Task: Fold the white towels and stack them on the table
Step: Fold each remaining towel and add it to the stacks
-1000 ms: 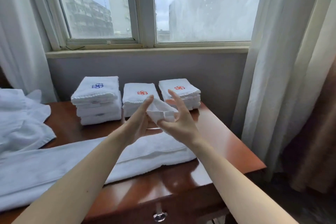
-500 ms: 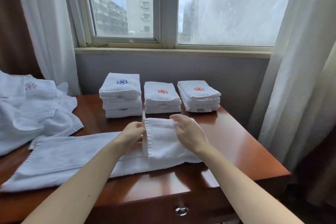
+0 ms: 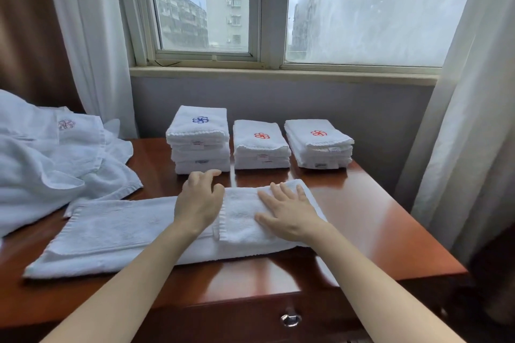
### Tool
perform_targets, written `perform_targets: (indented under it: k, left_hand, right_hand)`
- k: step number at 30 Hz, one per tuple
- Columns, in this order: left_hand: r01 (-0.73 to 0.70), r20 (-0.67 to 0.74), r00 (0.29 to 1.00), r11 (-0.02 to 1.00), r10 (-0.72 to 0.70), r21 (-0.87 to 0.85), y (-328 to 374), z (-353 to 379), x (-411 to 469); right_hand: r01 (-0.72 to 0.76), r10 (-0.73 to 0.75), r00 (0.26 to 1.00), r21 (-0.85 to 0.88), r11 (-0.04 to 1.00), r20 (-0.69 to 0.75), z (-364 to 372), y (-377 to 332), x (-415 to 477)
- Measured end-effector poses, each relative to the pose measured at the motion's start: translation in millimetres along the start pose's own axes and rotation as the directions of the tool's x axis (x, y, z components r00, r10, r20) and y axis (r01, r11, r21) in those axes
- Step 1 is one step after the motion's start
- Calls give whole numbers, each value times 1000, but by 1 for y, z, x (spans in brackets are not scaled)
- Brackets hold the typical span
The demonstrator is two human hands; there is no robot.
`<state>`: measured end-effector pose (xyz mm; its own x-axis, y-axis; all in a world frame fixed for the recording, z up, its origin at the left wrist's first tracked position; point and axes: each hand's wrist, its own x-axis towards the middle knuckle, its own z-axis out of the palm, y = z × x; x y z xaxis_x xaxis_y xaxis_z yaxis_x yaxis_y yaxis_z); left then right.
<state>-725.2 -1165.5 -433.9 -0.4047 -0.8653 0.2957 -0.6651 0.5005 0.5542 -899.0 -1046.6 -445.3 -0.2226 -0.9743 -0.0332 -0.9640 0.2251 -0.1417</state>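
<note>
Head view: towel [image 3: 111, 234] — folded end flat beneath right fingers [image 3: 288, 193]

A glossy reddish-brown wooden tabletop [image 3: 376, 220] carries white towels. Along its far edge stand three stacks of folded towels, side by side and slightly apart: the left stack [image 3: 199, 145], the tallest, has a blue emblem on top; the middle stack [image 3: 260, 149] and the right stack [image 3: 319, 149] each have a red one. A long towel [image 3: 111, 234] lies flat across the middle, reaching towards the left edge, its right end folded back over itself. A loose heap of unfolded towels [image 3: 55, 164] covers the far left corner. Below the front edge sits a drawer with a metal knob [image 3: 290, 320].
</note>
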Motion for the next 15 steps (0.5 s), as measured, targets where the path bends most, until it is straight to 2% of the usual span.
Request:
perform_targets:
  k: [1, 3, 5, 6, 10, 12, 15]
  left_hand:
    - [-108, 20, 994, 993, 107, 42, 2, 4, -4]
    - [-257, 192, 954, 957, 230, 132, 3, 17, -15]
    - [-277, 371, 911, 933, 178, 232, -1, 32, -21]
    - [-271, 400, 904, 923, 147, 273, -3, 37, -22]
    - [-271, 382, 913, 913, 143, 305, -6, 40, -21]
    - [-267, 396, 901, 945, 175, 190, -8, 35, -22]
    - [-124, 335, 925, 976, 180, -181, -18, 14, -26]
  right_hand:
    - [2, -2, 1000, 5, 1000, -7, 2, 2, 0]
    - [1, 0, 1000, 11, 1000, -29, 7, 7, 0]
    - [-5, 6, 998, 14, 1000, -57, 11, 11, 0]
    - [-6, 7, 997, 13, 1000, -78, 13, 11, 0]
    - [-7, 8, 991, 9, 1000, -131, 15, 11, 0]
    - [-8, 9, 993, 10, 1000, -115, 14, 10, -2]
    - [-15, 19, 996, 52, 999, -87, 8, 7, -5]
